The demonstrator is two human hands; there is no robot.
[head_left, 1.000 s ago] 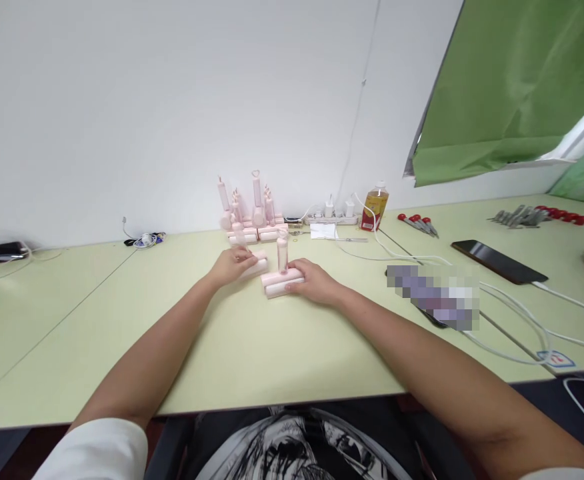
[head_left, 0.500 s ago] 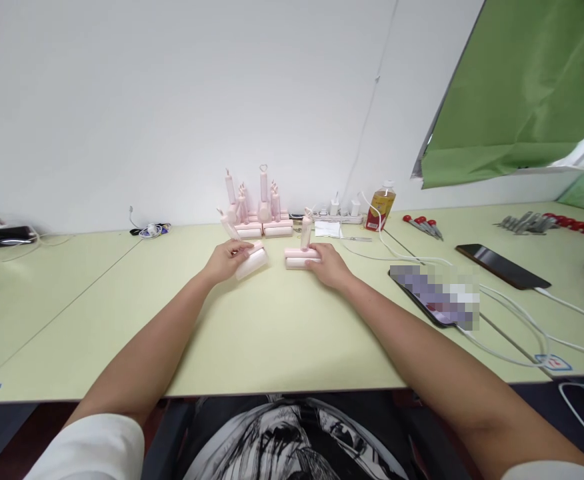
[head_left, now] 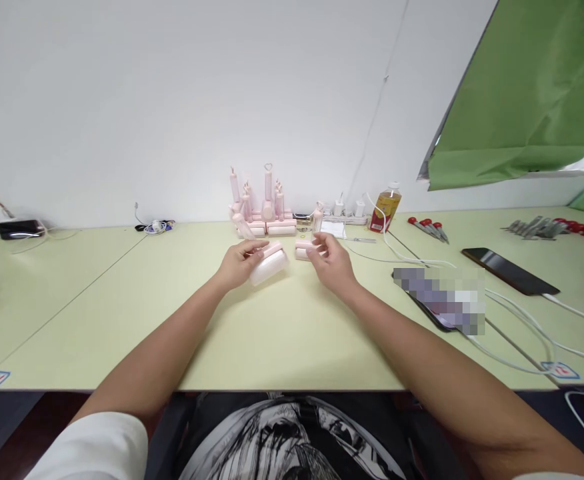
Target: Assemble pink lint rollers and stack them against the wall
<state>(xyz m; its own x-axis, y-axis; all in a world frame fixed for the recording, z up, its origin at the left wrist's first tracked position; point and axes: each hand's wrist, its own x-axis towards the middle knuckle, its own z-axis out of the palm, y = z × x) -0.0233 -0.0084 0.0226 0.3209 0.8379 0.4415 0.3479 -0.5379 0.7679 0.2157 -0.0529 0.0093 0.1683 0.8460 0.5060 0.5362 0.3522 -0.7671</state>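
Note:
My left hand (head_left: 239,263) is closed around a pink cylindrical gadget (head_left: 269,265), lifted a little off the pale green table (head_left: 272,333). My right hand (head_left: 333,261) hovers just right of it, fingers loosely apart, touching or nearly touching a second pink gadget (head_left: 305,249) with an upright stem that lies on the table. Behind both hands, against the wall, stands a cluster of similar pink gadgets (head_left: 262,213), some upright, some stacked flat.
A power strip with chargers (head_left: 345,215) and an amber bottle (head_left: 385,208) stand at the back. Red-handled screwdrivers (head_left: 428,227), two phones (head_left: 509,270) and white cables (head_left: 512,333) lie to the right. A black device (head_left: 19,228) sits far left.
My left hand lifted its pink gadget and drew it nearer. My right hand pushed the other gadget towards the back, then loosened its grip. The view shifted slightly left.

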